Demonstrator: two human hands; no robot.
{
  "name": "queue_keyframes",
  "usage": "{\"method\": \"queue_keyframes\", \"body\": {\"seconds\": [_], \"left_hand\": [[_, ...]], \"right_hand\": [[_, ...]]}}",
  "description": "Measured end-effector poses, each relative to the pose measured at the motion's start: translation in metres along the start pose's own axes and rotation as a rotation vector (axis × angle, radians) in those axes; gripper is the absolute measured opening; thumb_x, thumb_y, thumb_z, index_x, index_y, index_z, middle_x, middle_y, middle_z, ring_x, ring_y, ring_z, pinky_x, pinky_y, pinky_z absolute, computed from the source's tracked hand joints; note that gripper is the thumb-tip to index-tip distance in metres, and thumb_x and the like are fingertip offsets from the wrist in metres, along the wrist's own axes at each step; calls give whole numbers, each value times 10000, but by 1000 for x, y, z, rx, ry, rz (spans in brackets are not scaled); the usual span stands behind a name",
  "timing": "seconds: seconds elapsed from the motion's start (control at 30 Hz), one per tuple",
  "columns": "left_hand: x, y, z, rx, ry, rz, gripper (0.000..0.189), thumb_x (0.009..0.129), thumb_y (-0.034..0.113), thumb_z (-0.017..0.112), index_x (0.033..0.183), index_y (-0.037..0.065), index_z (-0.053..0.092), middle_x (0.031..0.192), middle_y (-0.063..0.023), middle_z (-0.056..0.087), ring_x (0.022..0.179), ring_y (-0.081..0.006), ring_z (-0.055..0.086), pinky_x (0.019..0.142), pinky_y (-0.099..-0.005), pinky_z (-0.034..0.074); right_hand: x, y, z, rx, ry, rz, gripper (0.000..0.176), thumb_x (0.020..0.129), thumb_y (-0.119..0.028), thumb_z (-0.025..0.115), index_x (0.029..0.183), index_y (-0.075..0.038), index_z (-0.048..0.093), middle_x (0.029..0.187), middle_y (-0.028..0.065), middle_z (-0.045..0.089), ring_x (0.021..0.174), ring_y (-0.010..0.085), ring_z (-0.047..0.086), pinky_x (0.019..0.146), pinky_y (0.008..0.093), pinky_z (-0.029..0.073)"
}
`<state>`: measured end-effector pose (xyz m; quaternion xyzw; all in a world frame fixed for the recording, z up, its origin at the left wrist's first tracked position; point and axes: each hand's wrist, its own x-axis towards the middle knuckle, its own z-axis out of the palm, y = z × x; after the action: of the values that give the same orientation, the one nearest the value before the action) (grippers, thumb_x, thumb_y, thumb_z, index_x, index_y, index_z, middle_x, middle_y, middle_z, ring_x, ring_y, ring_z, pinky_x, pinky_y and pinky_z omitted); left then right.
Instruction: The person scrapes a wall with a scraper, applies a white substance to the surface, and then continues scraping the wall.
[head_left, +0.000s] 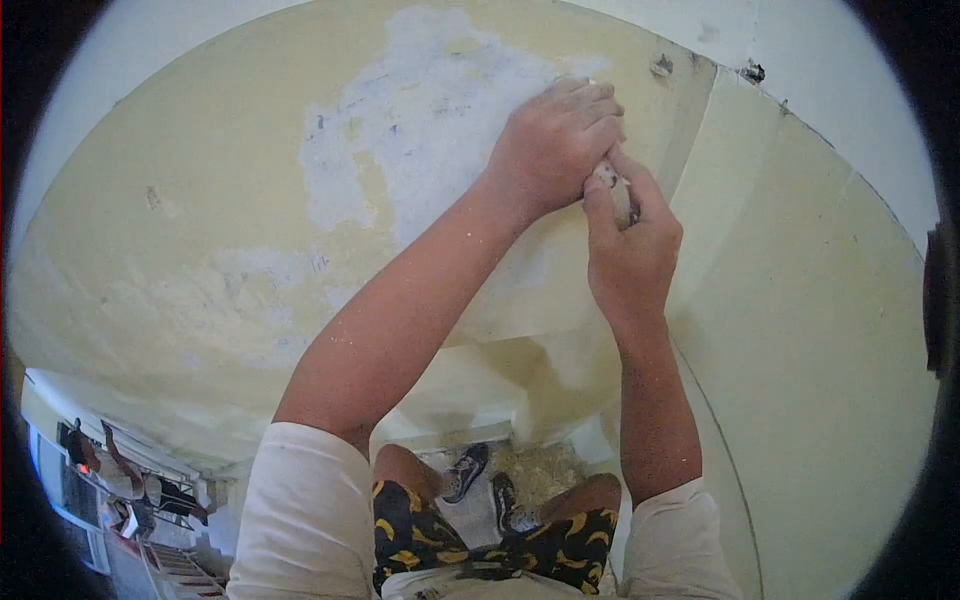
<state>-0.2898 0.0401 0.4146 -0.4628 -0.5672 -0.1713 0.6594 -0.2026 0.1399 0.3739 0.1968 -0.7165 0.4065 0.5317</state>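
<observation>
Both my hands work at a yellow painted wall [230, 190], close to a large whitish patch [430, 100] where the yellow coat is gone. My right hand [640, 245] is closed around the handle of a pale, worn hand tool [617, 195] with dark marks. My left hand [565, 135] lies just above it, fingers curled over the tool's upper end against the wall. The working end is hidden under my left hand, so its exact kind cannot be made out.
Right of the hands the wall meets a corner with an adjoining surface [800, 300]. Small damaged spots [662, 66] mark the upper wall. My shoes [465, 472] stand on a pale, stained floor below. At lower left another person [120, 475] is near a ladder [175, 568].
</observation>
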Motion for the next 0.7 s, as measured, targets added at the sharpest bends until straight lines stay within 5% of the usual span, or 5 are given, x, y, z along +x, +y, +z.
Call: {"method": "queue_keyframes", "body": {"seconds": [0.7], "left_hand": [[32, -6, 28, -47, -165, -14, 198, 672, 160, 614, 843, 61, 616, 928, -120, 651, 883, -303, 610, 765, -377, 481]], "right_hand": [[27, 4, -10, 24, 105, 213, 366, 828, -145, 585, 1128, 63, 567, 1092, 236, 608, 1052, 298, 591, 916, 335, 424]]}}
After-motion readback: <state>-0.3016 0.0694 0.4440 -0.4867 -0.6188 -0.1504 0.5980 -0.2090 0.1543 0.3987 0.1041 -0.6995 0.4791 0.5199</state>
